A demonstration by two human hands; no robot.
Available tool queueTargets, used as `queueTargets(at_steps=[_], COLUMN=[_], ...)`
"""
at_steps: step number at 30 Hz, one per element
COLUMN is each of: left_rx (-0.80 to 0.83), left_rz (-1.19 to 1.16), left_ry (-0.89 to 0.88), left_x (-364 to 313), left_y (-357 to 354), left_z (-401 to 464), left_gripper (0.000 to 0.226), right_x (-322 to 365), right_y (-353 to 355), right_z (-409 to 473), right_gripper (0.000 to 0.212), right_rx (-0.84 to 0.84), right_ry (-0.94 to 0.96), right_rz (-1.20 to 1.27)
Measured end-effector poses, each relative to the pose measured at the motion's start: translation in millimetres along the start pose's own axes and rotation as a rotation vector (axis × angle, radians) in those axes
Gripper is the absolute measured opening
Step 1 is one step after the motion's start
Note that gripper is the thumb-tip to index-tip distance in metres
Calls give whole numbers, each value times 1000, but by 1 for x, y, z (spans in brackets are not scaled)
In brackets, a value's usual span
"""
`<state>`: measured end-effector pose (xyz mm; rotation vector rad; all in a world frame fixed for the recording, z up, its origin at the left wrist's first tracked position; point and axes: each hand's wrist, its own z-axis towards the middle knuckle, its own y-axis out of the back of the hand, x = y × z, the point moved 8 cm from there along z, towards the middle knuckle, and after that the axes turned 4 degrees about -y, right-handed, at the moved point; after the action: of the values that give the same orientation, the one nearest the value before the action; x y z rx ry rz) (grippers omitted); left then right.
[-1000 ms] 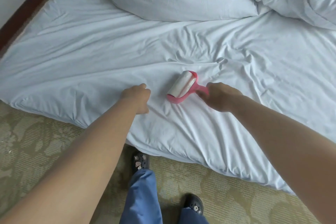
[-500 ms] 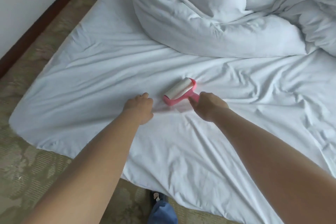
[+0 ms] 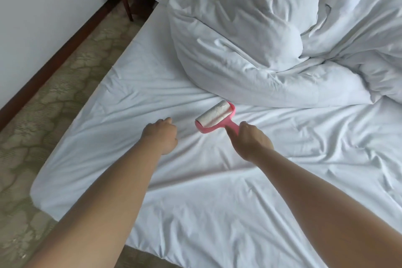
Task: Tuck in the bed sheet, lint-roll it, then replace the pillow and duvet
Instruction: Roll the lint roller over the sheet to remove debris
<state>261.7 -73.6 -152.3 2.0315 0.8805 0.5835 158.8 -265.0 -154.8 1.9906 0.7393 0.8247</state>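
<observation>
Hands: right (image 3: 250,140) grips one lint roller (image 3: 214,116); left (image 3: 161,135) curled, maybe pinching sheet (image 3: 130,98).

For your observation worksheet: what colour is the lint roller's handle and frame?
Pink, holding a white roll; lint roller shows clearly in the head view.

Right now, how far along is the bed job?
Done, it seems: the sheet hangs smooth over the near corner; whether it is tucked cannot be told. In hand: the right hand grips the pink lint roller on the sheet, while the left hand rests beside it. Left: the duvet is heaped at the far side, not yet spread; no separate pillow can be told apart.
</observation>
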Motion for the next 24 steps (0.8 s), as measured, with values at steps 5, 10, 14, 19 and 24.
queueTargets(at_steps=[5, 10, 14, 19, 24], left_rx=[-80, -154, -199, -305, -335], left_rz=[2, -29, -70, -255, -294], left_ry=[42, 29, 26, 6, -84], left_x=[19, 19, 26, 36, 74], left_y=[39, 86, 129, 167, 192], left_z=[-46, -113, -168, -236, -271], left_gripper=[38, 44, 44, 49, 55], right_x=[27, 41, 50, 60, 105], right_y=[53, 114, 169, 205, 222], right_z=[-35, -99, -149, -209, -248], right_gripper=[54, 54, 57, 39, 35], right_rx=[-82, -160, -227, -264, -280], right_ry=[80, 159, 185, 174, 157], right_rz=[27, 30, 49, 45, 37])
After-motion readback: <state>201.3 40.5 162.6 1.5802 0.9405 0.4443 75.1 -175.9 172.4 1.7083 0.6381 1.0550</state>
